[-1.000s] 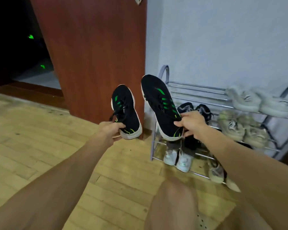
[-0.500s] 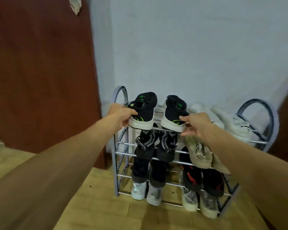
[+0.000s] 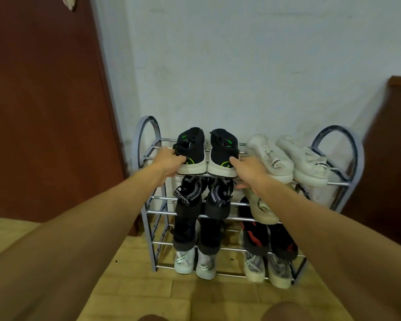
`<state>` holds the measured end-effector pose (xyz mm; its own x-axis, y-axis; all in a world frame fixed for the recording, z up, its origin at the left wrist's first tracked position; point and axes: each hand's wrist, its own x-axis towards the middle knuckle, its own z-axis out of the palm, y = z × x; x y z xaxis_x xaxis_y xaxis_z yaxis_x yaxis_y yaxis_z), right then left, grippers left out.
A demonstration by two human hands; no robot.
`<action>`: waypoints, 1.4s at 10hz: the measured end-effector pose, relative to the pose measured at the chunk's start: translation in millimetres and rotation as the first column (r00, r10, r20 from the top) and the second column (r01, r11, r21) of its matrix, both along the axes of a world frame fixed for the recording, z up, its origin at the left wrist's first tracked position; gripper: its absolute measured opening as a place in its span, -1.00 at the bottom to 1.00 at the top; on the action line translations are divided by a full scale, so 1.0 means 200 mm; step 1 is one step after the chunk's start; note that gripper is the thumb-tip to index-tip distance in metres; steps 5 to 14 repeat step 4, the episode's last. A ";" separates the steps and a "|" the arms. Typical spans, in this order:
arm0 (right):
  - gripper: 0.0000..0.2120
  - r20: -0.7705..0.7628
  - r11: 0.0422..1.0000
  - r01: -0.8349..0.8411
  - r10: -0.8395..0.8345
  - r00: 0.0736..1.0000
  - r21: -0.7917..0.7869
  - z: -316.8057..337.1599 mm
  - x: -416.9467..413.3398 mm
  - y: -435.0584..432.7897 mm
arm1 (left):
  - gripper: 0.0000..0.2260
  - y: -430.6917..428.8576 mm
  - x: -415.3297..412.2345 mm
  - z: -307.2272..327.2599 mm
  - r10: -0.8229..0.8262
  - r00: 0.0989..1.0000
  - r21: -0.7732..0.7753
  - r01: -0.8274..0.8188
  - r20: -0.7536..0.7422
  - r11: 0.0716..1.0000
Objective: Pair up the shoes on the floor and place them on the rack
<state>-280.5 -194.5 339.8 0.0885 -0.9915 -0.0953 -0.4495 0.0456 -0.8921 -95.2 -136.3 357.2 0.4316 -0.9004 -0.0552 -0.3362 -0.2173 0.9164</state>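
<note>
- A person is setting a pair of black-and-green sneakers on the top tier of a metal shoe rack [image 3: 146, 132]. A second ago both shoes were being held up in the air, well short of it.
- The left black-and-green sneaker [image 3: 193, 148] and right black-and-green sneaker [image 3: 224, 150] are now sitting side by side at the left end of that tier, toes toward the wall and white heels on the near rail.
- The left hand [image 3: 169, 162] is gripping the left shoe at its heel collar, fingers curled around it.
- The right hand [image 3: 249, 170] is lying against the right shoe's heel with fingers stretched fairly straight, seemingly steadying rather than clasping.
- Judging by this, the pair is all but placed, with only the letting go remaining.
- White sneakers [image 3: 270, 157] are filling the right end of the same tier, and darker and pale pairs are crowding the tiers below.
- The rack is standing on a pale wood floor [image 3: 148, 295] against a whitish wall [image 3: 241, 66], with a reddish-brown door [image 3: 44, 112] to the left and dark wooden furniture [image 3: 399, 147] to the right.
</note>
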 end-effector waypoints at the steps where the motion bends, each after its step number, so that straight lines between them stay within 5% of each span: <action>1: -0.63 -0.097 0.995 -0.037 0.028 0.995 -0.097 0.05 -0.07 0.16 | -0.61 0.13 -0.11 0.05 -0.026 0.997 -0.051 0.030 0.078 0.998; 2: -0.71 -0.112 0.989 -0.057 0.043 0.993 -0.133 0.10 -0.18 0.33 | -0.48 0.28 -0.21 0.11 -0.112 0.989 -0.025 0.115 0.100 0.993; 4: -0.66 -0.020 0.986 0.008 -0.011 1.000 -0.164 0.23 -0.51 0.43 | -0.67 0.41 -0.38 0.26 -0.309 0.936 -0.076 0.325 0.170 0.943; 14: -0.66 -0.020 0.986 0.008 -0.011 1.000 -0.164 0.23 -0.51 0.43 | -0.67 0.41 -0.38 0.26 -0.309 0.936 -0.076 0.325 0.170 0.943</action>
